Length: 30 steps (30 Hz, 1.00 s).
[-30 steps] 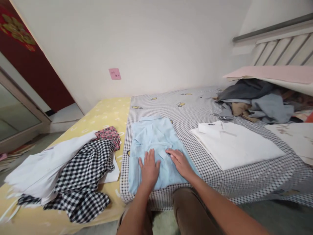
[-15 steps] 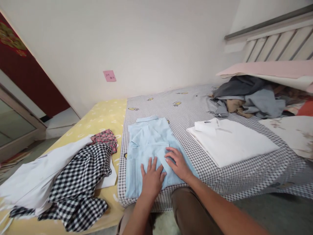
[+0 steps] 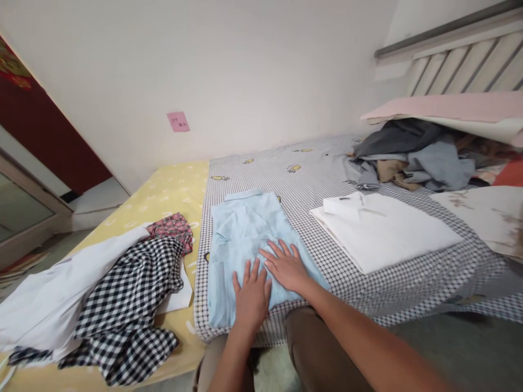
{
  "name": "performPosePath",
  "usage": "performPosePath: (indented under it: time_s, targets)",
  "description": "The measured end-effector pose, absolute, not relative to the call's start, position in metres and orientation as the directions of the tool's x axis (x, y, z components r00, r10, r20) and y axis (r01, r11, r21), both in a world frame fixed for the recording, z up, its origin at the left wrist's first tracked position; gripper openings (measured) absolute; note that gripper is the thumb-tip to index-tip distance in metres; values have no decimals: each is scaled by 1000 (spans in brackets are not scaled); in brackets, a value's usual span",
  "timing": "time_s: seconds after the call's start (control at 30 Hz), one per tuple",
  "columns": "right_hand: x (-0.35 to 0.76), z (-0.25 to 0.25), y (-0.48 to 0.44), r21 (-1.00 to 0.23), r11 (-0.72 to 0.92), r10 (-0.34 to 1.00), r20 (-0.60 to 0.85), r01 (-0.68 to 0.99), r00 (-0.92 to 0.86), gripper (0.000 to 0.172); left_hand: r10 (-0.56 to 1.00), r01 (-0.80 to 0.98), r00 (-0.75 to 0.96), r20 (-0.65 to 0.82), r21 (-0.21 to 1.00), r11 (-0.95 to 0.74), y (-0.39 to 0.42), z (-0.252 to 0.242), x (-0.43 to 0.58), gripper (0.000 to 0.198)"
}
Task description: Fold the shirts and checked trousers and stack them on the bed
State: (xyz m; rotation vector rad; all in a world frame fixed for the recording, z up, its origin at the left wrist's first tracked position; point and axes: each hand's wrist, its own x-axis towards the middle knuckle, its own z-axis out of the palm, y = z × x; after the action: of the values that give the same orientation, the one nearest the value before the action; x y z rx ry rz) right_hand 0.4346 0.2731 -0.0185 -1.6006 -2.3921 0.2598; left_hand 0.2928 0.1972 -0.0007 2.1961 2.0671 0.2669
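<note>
- Since half a second ago the right hand (image 3: 286,267) has gone from curled at a fold to lying flat, and the left hand (image 3: 251,294) has settled just beside it.
- Both hands press palm-down with fingers spread and grip nothing. Whether the left fingertips touch the right thumb is hard to tell from this angle.
- Under them lies the light blue folded cotton shirt (image 3: 245,228), flat on the grey-and-white checked bed sheet (image 3: 322,174), at the near edge of the bed.
- Its long axis runs straight away from the person, with the collar at the far end and the hem at the near end.
- The left hand sits nearer the hem. The right hand is a little further up and toward the shirt's right edge.
- A white folded polo shirt (image 3: 388,234) lies well apart to the right, and a black-and-white gingham garment (image 3: 131,299) is heaped to the left.
</note>
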Motion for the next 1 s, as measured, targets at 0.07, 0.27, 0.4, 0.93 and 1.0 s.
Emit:
performPosePath:
  time_s: [0.07,0.27,0.4,0.93,1.0]
  targets:
    - [434,-18,274,-280,371,928,92,885,-360,52,993,975,-34,116,220,8,194,4,295,52]
    - [432,-12,273,-280,353,935,65,893,-349,55,961,962,214,174,131,-238,176,-7,293,54]
    - [431,-10,270,-317,364,931,115,876,-346,54,980,980,190,62,48,-193,173,-22,289,58]
    - [490,-2,309,-368,495,867,145,787,-477,47,985,988,147,95,23,-150,178,-37,289,57]
    - [492,-13,312,-285,520,853,130,805,-505,48,988,987,145,59,65,-149,177,-32,289,57]
